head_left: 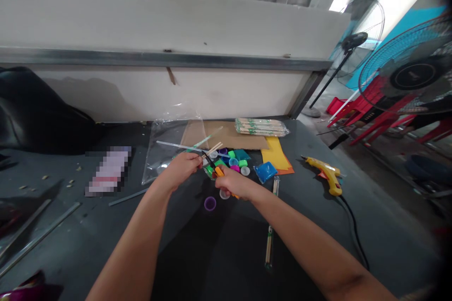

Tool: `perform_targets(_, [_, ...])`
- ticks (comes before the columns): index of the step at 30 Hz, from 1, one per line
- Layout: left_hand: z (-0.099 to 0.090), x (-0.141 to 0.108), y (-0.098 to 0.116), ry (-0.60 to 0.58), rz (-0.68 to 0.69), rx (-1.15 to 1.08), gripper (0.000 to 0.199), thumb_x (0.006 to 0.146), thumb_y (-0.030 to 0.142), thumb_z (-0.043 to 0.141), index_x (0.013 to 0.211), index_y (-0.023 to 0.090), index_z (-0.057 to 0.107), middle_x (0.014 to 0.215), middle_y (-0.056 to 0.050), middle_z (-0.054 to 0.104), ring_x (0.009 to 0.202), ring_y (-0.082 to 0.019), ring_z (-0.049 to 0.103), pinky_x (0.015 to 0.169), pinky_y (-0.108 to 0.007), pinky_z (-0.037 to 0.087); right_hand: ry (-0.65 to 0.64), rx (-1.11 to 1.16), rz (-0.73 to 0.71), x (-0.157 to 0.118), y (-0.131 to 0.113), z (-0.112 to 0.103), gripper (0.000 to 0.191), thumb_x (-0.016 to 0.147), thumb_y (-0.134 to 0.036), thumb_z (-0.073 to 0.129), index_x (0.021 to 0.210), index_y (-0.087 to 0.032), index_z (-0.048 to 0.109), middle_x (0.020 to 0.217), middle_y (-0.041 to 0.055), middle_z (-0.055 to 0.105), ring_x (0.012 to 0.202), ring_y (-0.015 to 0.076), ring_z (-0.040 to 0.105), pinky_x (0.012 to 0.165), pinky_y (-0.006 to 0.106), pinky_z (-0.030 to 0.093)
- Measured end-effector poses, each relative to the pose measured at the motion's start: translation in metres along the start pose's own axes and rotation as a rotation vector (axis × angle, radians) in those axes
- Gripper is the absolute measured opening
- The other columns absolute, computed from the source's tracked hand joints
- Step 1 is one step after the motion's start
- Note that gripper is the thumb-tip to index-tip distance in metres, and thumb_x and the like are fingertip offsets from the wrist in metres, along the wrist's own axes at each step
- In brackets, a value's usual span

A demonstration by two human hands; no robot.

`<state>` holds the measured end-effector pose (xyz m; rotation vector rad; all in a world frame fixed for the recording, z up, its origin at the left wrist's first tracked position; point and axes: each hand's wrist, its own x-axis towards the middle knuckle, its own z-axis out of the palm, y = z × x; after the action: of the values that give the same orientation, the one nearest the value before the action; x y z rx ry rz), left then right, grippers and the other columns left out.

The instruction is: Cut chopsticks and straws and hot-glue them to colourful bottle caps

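Pinched in the fingers of my left hand point(185, 167) is a pair of wooden chopsticks point(214, 148), pointing up and to the right. My right hand point(235, 183) is closed around an orange-handled tool point(219, 171) with a narrow dark blade. I cannot make out whether it is a knife or scissors. The blade reaches to the chopsticks near my left fingertips. Just behind both hands lie several small coloured tubs, among them a green tub point(243, 163). A purple cup point(210, 203) stands in front of my hands, and a clear lid point(224, 194) is partly under my right hand.
Cardboard point(229, 135), yellow paper point(273, 153) and a chopstick pack point(261, 127) lie at the back. A blue packet point(265, 171) and wrapped chopsticks point(269, 247) are to the right, beyond them a yellow glue gun point(326, 174) with its cable. A blurred-out phone-like object point(108, 170) lies left.
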<state>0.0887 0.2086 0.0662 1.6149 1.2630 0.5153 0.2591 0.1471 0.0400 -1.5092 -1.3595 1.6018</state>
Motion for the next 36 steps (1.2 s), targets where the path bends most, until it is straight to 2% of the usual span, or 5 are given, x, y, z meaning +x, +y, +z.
perform_targets(4, [0.001,0.001,0.001,-0.003,0.0,0.011,0.024,0.074,0.036,0.05,0.058,0.018,0.055,0.052,0.002,0.043,0.05,-0.012,0.037,0.048,-0.025,0.025,0.025,-0.14,-0.06,0.0,0.0,-0.002,0.025,0.062,-0.018,0.052,0.084,-0.021,0.042,0.063,-0.0055,0.042,0.049,0.0092,0.04,0.044,0.021,0.027])
perform_targets(9, [0.004,0.001,0.003,0.018,0.079,0.07,0.023,0.075,0.035,0.048,0.06,0.019,0.054,0.05,0.004,0.039,0.049,-0.011,0.033,0.049,-0.025,0.023,0.045,-0.168,-0.077,-0.003,0.001,-0.003,0.022,0.063,-0.017,0.05,0.082,-0.021,0.041,0.062,-0.0045,0.043,0.049,0.0101,0.04,0.044,0.022,0.027])
perform_targets(13, [0.006,0.002,0.003,-0.018,0.153,-0.001,0.026,0.075,0.037,0.05,0.058,0.019,0.047,0.053,0.004,0.038,0.051,-0.01,0.032,0.051,-0.025,0.024,0.043,-0.057,-0.088,-0.001,0.006,-0.001,0.022,0.06,-0.015,0.049,0.08,-0.021,0.041,0.057,-0.0063,0.04,0.045,0.0086,0.036,0.041,0.021,0.025])
perform_targets(24, [0.008,0.001,0.004,-0.087,0.131,-0.215,0.028,0.075,0.04,0.055,0.059,0.018,0.048,0.053,0.005,0.037,0.048,-0.008,0.027,0.045,-0.023,0.018,-0.09,0.38,0.092,-0.01,-0.008,0.005,0.03,0.051,-0.01,0.044,0.076,-0.022,0.036,0.047,-0.0122,0.03,0.036,0.0035,0.022,0.039,0.016,0.014])
perform_targets(36, [0.008,0.001,-0.001,-0.094,0.134,-0.268,0.032,0.076,0.043,0.057,0.058,0.017,0.047,0.05,0.006,0.032,0.046,-0.006,0.024,0.044,-0.022,0.016,-0.207,0.493,0.105,-0.011,-0.006,0.0,0.03,0.049,-0.012,0.047,0.075,-0.022,0.037,0.046,-0.0125,0.03,0.037,0.0032,0.02,0.038,0.015,0.014])
